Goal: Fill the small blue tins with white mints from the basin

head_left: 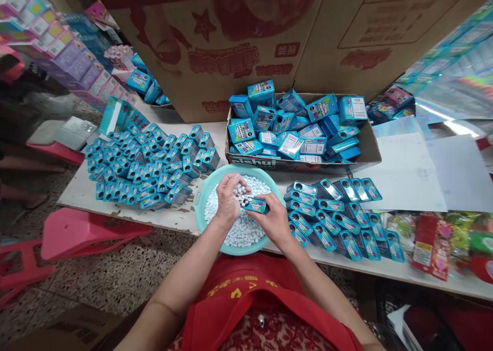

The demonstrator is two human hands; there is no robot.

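Left hand [228,203], fingers bunched around white candies [241,190], meets the small blue box [255,205] pinched in the right hand [274,218], over a teal basin [199,199] at the table [77,194] near edge. Heaped boxes [146,166] and rowed boxes [339,215] flank its rim closely.

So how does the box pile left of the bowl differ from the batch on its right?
The left pile is larger and heaped loosely, boxes lying at mixed angles; the right batch is smaller and laid in neat overlapping rows. Both are small blue boxes on the table, flanking the bowl.
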